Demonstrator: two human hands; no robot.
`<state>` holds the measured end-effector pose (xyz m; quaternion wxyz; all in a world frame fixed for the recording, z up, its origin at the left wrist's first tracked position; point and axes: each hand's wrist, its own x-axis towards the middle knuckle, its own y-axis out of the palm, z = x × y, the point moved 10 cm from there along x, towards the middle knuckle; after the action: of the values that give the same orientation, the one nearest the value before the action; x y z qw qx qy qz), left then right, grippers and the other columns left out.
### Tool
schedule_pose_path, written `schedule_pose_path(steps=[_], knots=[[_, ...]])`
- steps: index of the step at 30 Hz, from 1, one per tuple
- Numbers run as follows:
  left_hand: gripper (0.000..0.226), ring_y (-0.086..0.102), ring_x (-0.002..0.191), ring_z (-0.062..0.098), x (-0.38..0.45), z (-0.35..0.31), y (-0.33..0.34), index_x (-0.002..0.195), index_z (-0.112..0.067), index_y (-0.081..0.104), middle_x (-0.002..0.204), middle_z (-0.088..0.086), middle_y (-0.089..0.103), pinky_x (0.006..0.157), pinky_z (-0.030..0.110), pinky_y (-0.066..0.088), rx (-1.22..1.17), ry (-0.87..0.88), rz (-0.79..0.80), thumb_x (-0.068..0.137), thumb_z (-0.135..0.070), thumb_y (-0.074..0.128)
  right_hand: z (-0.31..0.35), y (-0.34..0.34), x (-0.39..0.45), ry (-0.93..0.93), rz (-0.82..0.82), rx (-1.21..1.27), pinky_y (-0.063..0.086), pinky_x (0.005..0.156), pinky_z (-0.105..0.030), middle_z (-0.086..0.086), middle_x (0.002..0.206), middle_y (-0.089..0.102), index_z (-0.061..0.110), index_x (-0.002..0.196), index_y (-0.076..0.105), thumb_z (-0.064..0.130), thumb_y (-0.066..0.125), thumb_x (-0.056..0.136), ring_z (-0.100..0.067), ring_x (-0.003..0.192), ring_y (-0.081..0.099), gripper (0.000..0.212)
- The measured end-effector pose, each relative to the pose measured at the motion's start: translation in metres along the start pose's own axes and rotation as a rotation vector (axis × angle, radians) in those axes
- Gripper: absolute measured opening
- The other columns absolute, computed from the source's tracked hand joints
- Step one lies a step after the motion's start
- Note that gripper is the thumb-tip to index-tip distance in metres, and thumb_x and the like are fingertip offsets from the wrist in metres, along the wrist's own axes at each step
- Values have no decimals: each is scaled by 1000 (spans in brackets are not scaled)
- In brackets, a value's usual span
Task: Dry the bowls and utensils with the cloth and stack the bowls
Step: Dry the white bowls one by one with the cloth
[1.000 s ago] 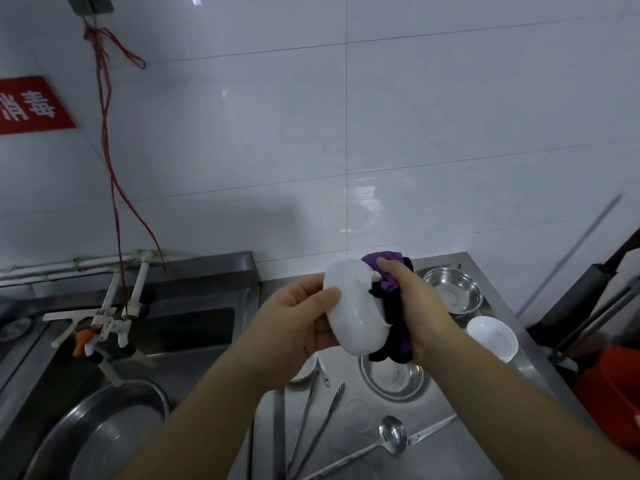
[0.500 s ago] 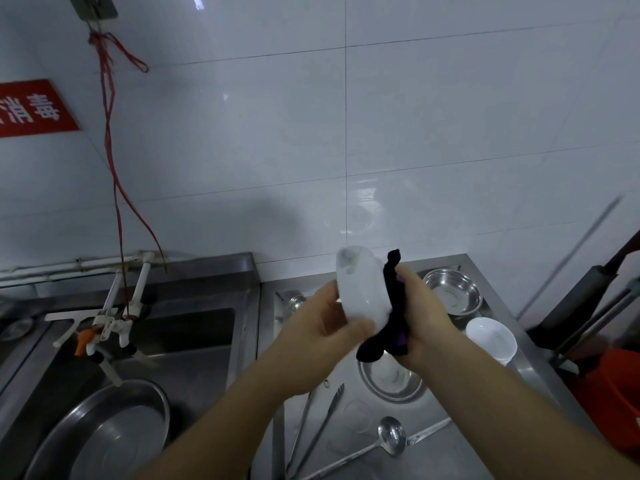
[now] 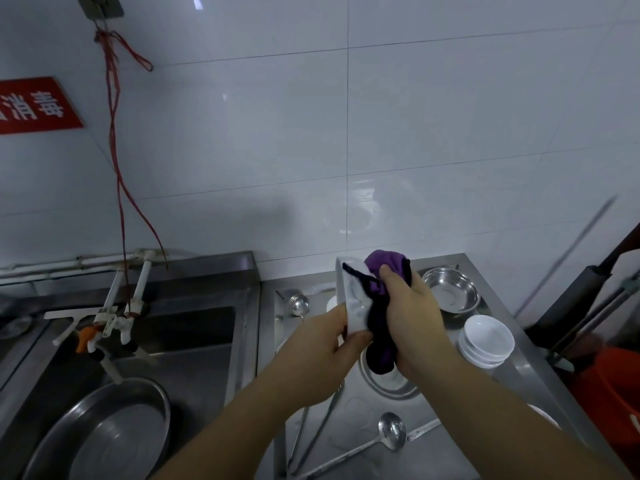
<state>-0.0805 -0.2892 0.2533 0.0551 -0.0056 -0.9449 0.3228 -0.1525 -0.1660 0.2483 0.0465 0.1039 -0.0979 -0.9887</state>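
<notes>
From the head view, the left hand (image 3: pixel 322 348) holds a white bowl (image 3: pixel 351 303) on edge above the tabletop (image 3: pixel 346 455), its grip clamped on the lower rim. The right hand (image 3: pixel 412 313) clutches the purple cloth (image 3: pixel 384 271), wiping inside. Drying seems midway; next it probably joins the white stack (image 3: pixel 486 337), set down gently

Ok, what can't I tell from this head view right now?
- White bowl: its inside is blocked by the purple cloth and right hand; wet or dry is unreadable.
- Steel bowl on the counter: mostly behind both hands.
- Tongs: upper end behind the left hand.
- White stack: bowl count too small to tell.
- Orange bucket: cut by the right edge.
</notes>
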Motion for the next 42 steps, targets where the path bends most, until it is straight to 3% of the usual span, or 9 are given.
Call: schedule_pose_path(steps=[7,12,17,20,23,27,31,35,42], knots=[[12,63,79,8,-4,7,-9,107,-34,55,87,-12,65,63,14,45,313,32,20,106,-45,50,1,7,-5,-68,43,-128,64,87,-50,7,89,79,43,92,73,53,68,84,-20,90,78,13],[27,70,102,21,-9,22,-2,130,-21,52,118,1,70,86,32,56,619,98,101,109,-38,49,-19,18,-10,10,88,-154,67,74,-50,-3,87,78,24,96,70,54,93,51,-27,82,79,58],[29,67,108,17,-26,26,-2,122,-26,60,118,-5,71,108,39,50,768,243,54,105,-47,49,-55,14,-11,79,18,-76,66,67,-46,-10,87,79,15,96,72,24,90,74,-32,79,76,30],[41,55,130,6,-40,38,-24,122,-38,62,128,-14,70,124,37,28,597,197,-93,99,-66,42,-83,8,-14,186,-23,66,64,64,-45,-15,87,78,9,94,75,18,85,83,-32,75,75,18],[44,35,146,4,-52,68,-53,141,-35,53,156,-13,47,122,35,28,289,10,-317,103,-56,45,-105,-2,-23,275,-107,140,62,60,-42,-17,89,79,6,99,76,18,83,85,-34,76,76,20],[39,63,114,5,-59,127,-34,147,-34,49,141,-7,57,87,22,57,-249,-408,-238,109,-45,47,-124,-13,-36,326,-183,162,62,60,-43,-16,90,79,3,99,77,19,83,85,-36,82,74,22],[21,78,92,18,-67,141,14,121,-22,70,116,6,74,73,29,64,-854,-639,-165,110,-26,53,-139,-31,-49,341,-222,164,64,79,-59,-24,104,77,4,102,78,22,83,86,-41,94,74,25],[20,78,96,18,-65,131,45,120,-16,72,107,4,79,74,32,65,-915,-659,-120,107,-19,58,-149,-71,-60,345,-288,186,63,62,-40,-15,97,81,9,111,75,19,85,84,-34,83,80,31],[25,75,108,23,-51,87,111,128,-11,70,120,10,76,82,38,66,-840,-649,-41,106,-18,60,-145,-163,-71,306,-372,179,58,51,-37,-13,77,78,9,107,75,21,87,84,-30,60,75,28]])
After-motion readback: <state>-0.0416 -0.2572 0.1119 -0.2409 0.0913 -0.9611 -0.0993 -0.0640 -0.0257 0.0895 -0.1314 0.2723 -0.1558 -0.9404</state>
